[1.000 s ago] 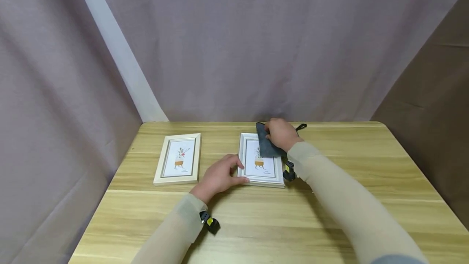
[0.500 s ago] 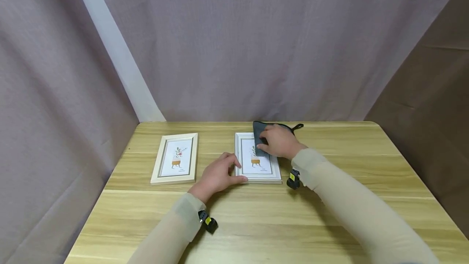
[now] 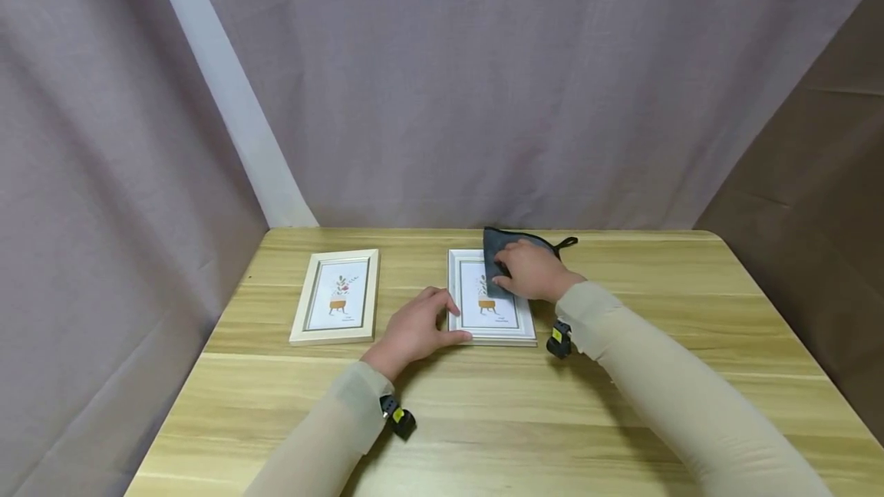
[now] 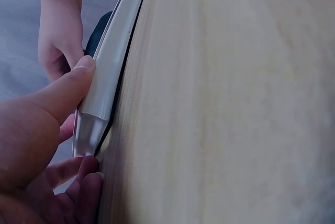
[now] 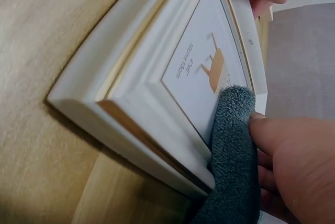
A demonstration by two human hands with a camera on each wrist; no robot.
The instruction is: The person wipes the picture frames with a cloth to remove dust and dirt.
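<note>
A white picture frame (image 3: 493, 318) lies flat on the table, its print showing a plant in an orange pot. At its near left corner my left hand (image 3: 414, 328) grips the edge; in the left wrist view the thumb (image 4: 84, 72) lies along one side and the curled fingers meet the other. My right hand (image 3: 533, 271) holds a dark grey-blue cloth (image 3: 493, 251) over the frame's far right part, hiding that corner and some of the print. The right wrist view shows the fuzzy cloth (image 5: 233, 135) pinched under the thumb, against the frame.
To the left lies a cream picture frame (image 3: 334, 297) with a similar plant print. Both sit toward the far edge of the wooden table (image 3: 483, 428). Behind it hangs a grey-mauve curtain (image 3: 442, 98). The cloth's black loop (image 3: 568, 242) sticks out to the right.
My right hand has slid slightly toward me over the frame with the cloth, its wrist lower and further right. The left hand keeps its hold on the corner.
</note>
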